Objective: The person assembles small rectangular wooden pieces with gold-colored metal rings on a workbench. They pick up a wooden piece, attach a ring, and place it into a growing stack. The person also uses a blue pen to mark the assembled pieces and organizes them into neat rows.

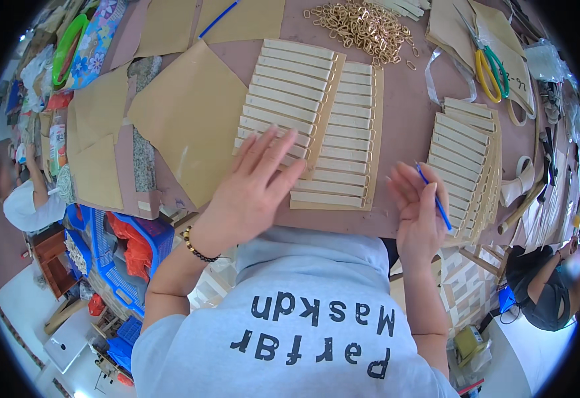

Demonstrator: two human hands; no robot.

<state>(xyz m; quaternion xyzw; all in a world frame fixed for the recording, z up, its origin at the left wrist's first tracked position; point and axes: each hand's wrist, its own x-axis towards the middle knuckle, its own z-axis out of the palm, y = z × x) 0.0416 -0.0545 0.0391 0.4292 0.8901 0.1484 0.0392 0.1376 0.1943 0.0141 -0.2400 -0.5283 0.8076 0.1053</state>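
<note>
My left hand (247,192) lies with its fingers spread on the lower left part of a card (290,99) that carries a column of cream strips. Gold rings sit at the strips' right ends. That card overlaps a second card of cream strips (346,132), which lies partly under it. Over the table's near edge, my right hand (417,219) holds a thin blue pen-like stick (441,211) slantwise between thumb and fingers. Just beyond that hand is a fanned stack of similar strip cards (459,162).
Loose gold rings (369,30) are heaped at the far side. Scissors (489,69) with yellow and green handles lie far right. Brown card sheets (187,119) and another blue stick (218,18) are leftward. Blue baskets (114,259) stand below the table; other people (34,202) sit at both sides.
</note>
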